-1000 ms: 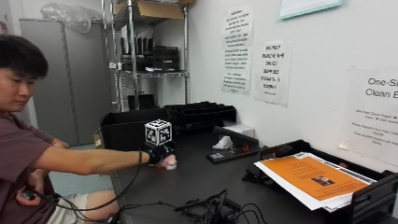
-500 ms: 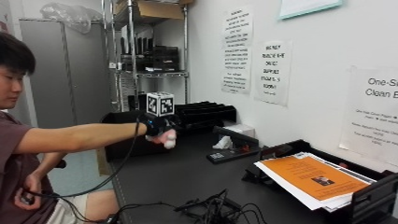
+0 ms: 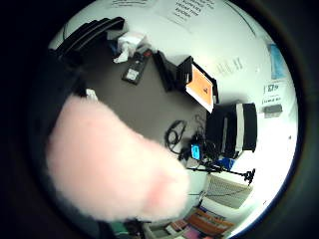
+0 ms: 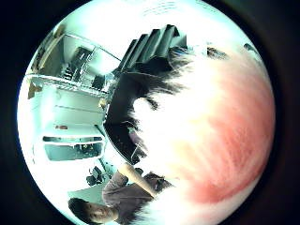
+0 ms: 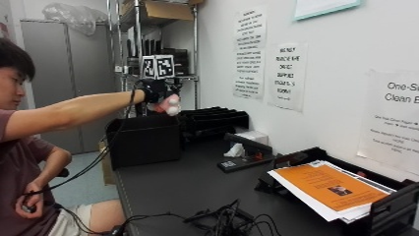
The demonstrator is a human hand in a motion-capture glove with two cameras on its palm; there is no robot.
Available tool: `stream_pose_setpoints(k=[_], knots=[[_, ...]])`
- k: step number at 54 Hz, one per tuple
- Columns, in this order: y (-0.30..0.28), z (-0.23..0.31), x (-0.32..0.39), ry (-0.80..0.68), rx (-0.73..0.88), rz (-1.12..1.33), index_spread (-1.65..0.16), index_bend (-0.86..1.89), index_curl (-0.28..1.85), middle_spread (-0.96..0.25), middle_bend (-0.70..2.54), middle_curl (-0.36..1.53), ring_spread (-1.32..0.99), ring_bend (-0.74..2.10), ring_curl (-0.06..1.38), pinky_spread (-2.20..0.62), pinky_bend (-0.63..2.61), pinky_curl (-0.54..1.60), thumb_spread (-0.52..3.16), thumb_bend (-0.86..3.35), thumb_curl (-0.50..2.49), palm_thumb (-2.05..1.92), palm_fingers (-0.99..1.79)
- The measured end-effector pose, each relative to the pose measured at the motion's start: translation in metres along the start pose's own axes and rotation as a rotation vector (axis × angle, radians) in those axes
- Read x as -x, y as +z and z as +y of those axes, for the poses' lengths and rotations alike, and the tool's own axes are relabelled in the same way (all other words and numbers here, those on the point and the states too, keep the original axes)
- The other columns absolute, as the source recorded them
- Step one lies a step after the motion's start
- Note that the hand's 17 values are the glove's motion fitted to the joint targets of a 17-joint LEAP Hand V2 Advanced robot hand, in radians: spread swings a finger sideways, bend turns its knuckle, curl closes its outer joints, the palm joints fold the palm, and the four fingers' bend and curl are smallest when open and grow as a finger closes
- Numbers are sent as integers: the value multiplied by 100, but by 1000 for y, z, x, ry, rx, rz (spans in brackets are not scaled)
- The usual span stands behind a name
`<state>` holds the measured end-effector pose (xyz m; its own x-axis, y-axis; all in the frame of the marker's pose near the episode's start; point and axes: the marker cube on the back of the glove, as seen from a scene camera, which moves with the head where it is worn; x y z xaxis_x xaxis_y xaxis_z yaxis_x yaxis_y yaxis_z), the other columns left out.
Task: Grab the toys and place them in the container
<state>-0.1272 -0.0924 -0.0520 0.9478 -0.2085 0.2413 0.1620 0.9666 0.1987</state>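
We observe 1 person seated at a dark counter (image 5: 196, 182), right arm stretched out level. The gloved right hand (image 5: 156, 91) is raised above a black container (image 5: 145, 139) that stands at the far end of the counter. The grip is clenched around a pink fluffy toy (image 5: 169, 104), fingers curled over it; the toy is held in the air, above the container's open top and not touching it. In both palm views the toy (image 3: 109, 164) fills much of the picture, close against the palm.

Elsewhere on the counter we note a black stapler (image 5: 243, 156), a small white box (image 5: 251, 138) by the wall, a tangle of black cables (image 5: 219, 219) at the near edge, and a black tray (image 5: 386, 209) holding papers with an orange sheet (image 5: 330, 184) on top. Black stacked trays (image 5: 213, 119) stand behind the container.
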Motion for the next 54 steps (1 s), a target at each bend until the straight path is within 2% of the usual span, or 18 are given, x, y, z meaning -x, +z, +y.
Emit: stream_pose_setpoints(k=[11, 27, 31, 44, 54], knots=[[-15, -16, 68, -85, -2, 10, -25, 107, 105, -20, 115, 86, -41, 127, 75, -29, 96, 68, 59, -1, 92, 60, 63], [-16, -39, 218, -330, 0, -11, -25, 108, 108, -20, 118, 87, -39, 131, 76, -28, 97, 73, 58, -1, 97, 60, 59], [-17, -33, 235, -410, -42, -87, -25, 108, 108, -19, 118, 87, -39, 132, 76, -28, 96, 73, 58, -1, 98, 59, 58], [8, -34, 293, -616, 29, -59, -24, 108, 110, -19, 119, 88, -38, 132, 76, -28, 96, 76, 58, -1, 101, 59, 56], [26, -42, 294, -449, 85, -21, -24, 103, 109, -20, 116, 87, -37, 136, 76, -27, 96, 78, 62, -3, 100, 55, 49]])
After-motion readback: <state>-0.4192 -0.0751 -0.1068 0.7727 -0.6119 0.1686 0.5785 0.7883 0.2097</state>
